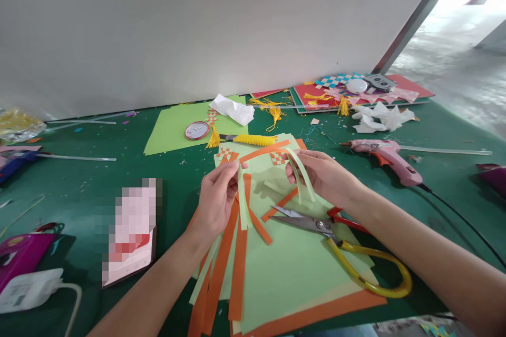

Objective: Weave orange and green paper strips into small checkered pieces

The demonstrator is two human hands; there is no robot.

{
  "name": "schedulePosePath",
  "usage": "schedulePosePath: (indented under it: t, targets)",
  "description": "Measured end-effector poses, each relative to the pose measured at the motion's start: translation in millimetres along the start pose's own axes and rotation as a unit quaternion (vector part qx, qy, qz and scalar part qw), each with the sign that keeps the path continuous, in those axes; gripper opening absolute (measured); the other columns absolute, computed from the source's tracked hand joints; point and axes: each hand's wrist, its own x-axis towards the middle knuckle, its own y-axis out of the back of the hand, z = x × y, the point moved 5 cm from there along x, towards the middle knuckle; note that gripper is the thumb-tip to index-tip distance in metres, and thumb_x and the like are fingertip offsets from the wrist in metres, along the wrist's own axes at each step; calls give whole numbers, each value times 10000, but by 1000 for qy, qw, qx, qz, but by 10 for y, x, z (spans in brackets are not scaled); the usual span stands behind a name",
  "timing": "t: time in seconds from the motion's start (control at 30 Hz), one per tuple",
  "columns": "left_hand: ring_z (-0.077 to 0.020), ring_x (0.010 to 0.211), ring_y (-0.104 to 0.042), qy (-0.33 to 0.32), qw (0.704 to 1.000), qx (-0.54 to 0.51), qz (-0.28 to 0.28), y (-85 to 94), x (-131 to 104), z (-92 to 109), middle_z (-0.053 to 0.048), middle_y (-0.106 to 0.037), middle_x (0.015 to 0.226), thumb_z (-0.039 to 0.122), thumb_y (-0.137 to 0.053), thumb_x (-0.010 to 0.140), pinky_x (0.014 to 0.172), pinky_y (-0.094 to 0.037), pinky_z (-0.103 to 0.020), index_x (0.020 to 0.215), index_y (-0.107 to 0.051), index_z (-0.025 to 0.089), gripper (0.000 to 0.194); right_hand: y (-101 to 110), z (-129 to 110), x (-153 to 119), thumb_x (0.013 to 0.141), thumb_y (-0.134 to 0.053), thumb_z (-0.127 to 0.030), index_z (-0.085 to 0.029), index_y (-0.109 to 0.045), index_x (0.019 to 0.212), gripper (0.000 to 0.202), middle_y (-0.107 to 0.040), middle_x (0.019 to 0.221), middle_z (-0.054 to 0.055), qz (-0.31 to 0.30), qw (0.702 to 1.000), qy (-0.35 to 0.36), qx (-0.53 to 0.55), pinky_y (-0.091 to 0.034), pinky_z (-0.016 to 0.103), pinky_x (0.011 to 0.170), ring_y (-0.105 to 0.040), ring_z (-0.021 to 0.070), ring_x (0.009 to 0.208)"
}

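My left hand [219,195] pinches an orange paper strip [265,151] at its left end, with a pale green strip [242,197] hanging from the same fingertips. My right hand [312,171] has its fingers closed on the right end, where another green strip [303,168] curls down. Under both hands lie pale green sheets [292,274] with loose orange strips [238,268] on them. Yellow-handled scissors [320,225] rest on the sheets, blades pointing left. Two small orange-and-white woven pieces [278,158] are near the sheets' top edge.
A yellow cutter [255,140] lies behind the sheets. A phone [132,237] is at the left, a pink glue gun [389,158] at the right. Farther back are a round tin [196,130], crumpled tissue [233,109], yellow tassels [274,115] and a red folder [312,97].
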Motion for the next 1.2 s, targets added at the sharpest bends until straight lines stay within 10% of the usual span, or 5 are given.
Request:
schedulePosePath:
  t: [0.47, 1.2]
  targets:
    - [-111, 592, -488, -113, 968, 221, 15, -53, -111, 126, 20, -459, 546, 338, -581, 873, 589, -400, -227, 539, -525, 178, 375, 25, 37, 16, 905, -487, -271, -139, -694, 917, 246, -662, 730, 50, 7, 1000, -12, -2, -405, 213, 464, -582, 120, 556]
    - [-104, 552, -421, -103, 978, 175, 36, -3, -58, 106, 26, -437, 555, 352, -584, 857, 569, -365, -247, 533, -452, 178, 390, -59, 39, -16, 914, -473, -378, -136, -659, 1092, 353, -638, 714, 36, -58, 996, 3, -70, -344, 283, 553, -447, 112, 490]
